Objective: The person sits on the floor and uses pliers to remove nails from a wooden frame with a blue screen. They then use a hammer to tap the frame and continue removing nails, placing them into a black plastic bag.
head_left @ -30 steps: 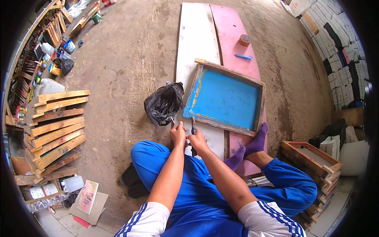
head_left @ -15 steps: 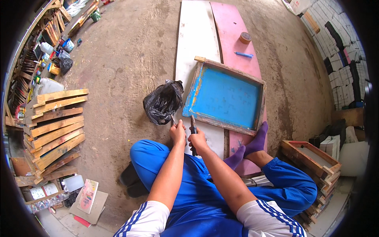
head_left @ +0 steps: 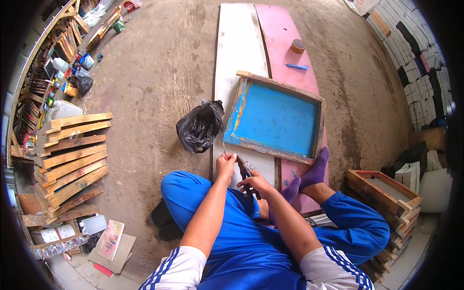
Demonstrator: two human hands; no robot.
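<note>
My left hand point(head_left: 225, 167) is closed on a thin metal tool, whose slim tip point(head_left: 224, 149) points up; its exact kind is hidden by the fingers. Just right of it, my right hand point(head_left: 257, 184) grips dark-handled pliers point(head_left: 243, 169), their head close to my left fingers. Small loose bits, too fine to make out, show beside the pliers. Beyond both hands lies a silk-screen frame point(head_left: 323, 126) with a worn wooden border and blue mesh point(head_left: 275, 113). A black plastic bag point(head_left: 200, 126) stands open-mouthed at the frame's left.
The frame rests across a white board point(head_left: 238, 43) and a pink board point(head_left: 280, 29). A roll of brown tape point(head_left: 298, 46) and a blue pen-like tool point(head_left: 297, 66) lie farther off. Wooden frames are stacked at left point(head_left: 72, 159) and right point(head_left: 384, 191). My purple-socked foot point(head_left: 316, 169) touches the frame's corner.
My right hand has moved slightly right and nearer to me, and the pliers now tilt left with their handles spread. My left hand has shifted slightly toward me.
</note>
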